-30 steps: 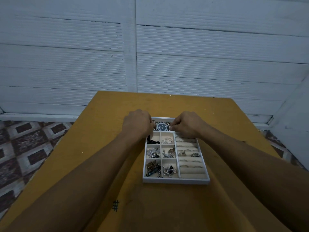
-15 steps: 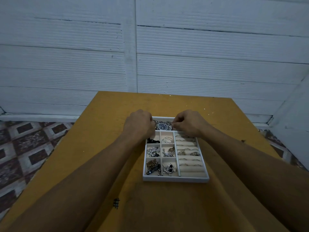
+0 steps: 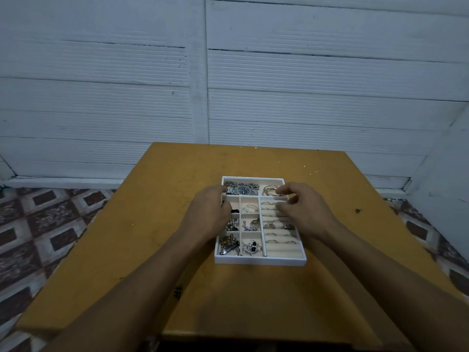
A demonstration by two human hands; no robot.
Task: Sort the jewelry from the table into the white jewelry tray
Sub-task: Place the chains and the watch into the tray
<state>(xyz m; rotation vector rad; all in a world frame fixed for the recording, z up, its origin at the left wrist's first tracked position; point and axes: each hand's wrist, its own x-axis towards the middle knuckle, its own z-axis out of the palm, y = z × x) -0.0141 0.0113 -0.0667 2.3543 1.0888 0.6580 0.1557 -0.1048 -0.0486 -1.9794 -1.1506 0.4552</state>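
The white jewelry tray (image 3: 259,260) sits in the middle of the yellow table (image 3: 152,224). A silver watch (image 3: 243,190) with a dark dial lies flat in the tray's far compartment, beside thin gold bangles (image 3: 271,190). Small left compartments hold chains, brooches and earrings (image 3: 251,246). Rings (image 3: 279,241) sit in the padded rolls on the right. My left hand (image 3: 209,213) hovers over the tray's left edge, fingers loosely curled, a fingertip near the watch strap. My right hand (image 3: 303,212) hangs over the ring rolls, fingers loosely curled and holding nothing.
A white panelled wall (image 3: 228,97) rises behind the table. Patterned floor tiles (image 3: 38,224) show on both sides. A small dark mark (image 3: 357,211) is on the table to the right of the tray.
Both hands have drawn back toward me from the far compartment and let go of the watch, which now lies fully uncovered there with the bangles.
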